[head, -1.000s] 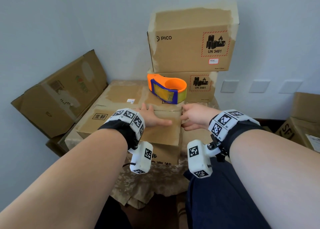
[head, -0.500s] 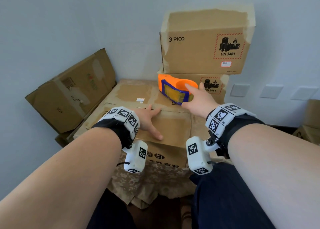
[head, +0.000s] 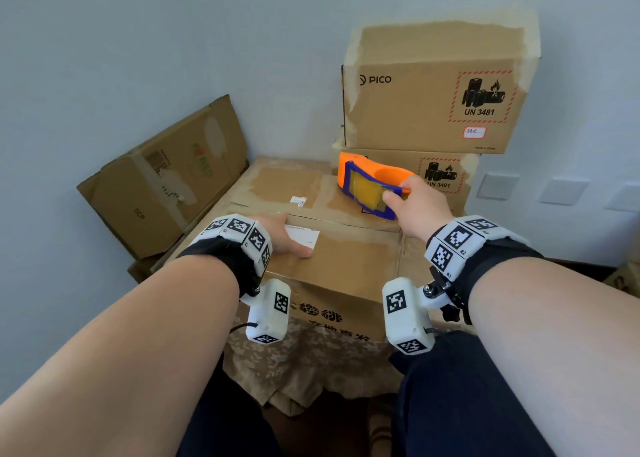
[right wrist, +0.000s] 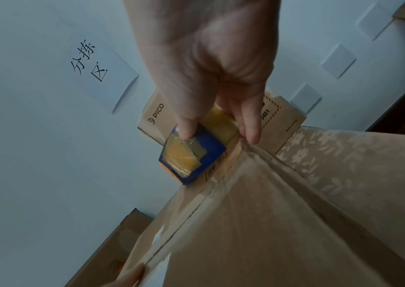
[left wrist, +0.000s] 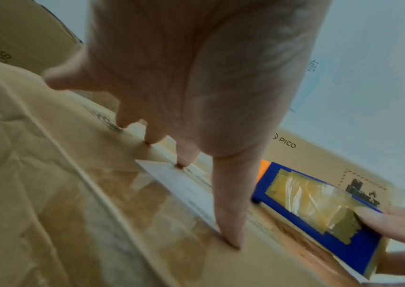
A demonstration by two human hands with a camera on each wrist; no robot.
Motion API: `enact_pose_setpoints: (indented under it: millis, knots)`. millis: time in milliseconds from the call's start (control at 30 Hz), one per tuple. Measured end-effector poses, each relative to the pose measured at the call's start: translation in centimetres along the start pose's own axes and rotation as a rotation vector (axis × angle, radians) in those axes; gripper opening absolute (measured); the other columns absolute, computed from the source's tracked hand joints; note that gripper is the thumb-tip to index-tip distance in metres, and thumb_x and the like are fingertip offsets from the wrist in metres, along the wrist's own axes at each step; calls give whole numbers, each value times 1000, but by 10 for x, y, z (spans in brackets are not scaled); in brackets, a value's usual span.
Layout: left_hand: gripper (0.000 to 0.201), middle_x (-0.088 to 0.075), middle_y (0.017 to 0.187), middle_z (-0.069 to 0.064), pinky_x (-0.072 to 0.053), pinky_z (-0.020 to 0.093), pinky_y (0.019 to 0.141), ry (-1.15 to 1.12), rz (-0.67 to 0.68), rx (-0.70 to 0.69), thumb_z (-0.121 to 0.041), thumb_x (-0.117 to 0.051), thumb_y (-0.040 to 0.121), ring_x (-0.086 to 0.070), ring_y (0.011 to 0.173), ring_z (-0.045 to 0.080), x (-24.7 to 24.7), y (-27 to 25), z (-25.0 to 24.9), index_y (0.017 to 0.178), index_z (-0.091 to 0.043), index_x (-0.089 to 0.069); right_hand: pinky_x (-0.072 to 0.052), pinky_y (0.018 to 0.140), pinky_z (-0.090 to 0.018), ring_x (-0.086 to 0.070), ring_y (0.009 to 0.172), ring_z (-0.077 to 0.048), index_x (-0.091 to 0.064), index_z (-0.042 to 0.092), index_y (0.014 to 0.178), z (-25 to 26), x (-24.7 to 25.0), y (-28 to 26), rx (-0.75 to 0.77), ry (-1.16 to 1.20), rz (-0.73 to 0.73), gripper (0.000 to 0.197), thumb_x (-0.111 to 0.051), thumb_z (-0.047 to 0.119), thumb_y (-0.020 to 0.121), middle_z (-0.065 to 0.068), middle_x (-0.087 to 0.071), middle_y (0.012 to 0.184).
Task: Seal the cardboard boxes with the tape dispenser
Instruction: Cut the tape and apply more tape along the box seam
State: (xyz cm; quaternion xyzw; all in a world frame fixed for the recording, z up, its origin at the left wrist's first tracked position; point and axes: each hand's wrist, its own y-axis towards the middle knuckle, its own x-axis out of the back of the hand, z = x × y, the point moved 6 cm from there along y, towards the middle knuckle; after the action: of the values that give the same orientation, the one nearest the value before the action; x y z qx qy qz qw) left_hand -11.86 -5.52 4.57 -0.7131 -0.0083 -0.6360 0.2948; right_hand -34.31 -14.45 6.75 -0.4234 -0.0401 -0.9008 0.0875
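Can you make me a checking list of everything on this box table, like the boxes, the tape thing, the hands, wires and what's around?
Surface: a table under a patterned cloth, crowded with boxes.
Job's things: front box with flaps down, white label on top; orange and blue tape dispenser on the box behind it.
Clutter: two PICO boxes stacked at the back; a tilted box leaning at the left.
Grips: left hand rests flat on the front box; right hand pinches the tape dispenser's blue end.
Cables: a thin black cord by the left wrist camera.
Surroundings: pale wall with three wall plates and a paper sign.
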Motion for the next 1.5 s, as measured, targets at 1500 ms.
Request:
enact_pose_setpoints:
  millis: [1500]
  knots:
    - [93,-25,155,-7,-44,35,101,62,39,-172,-19,-67,70,-40,129,20,-4,-34,-12,148,-40,-21,-38,57,-28,-51,72,-14,-48,14,108,11,11,-23,12,279,-4,41,-31,51,99,-2,-55,86]
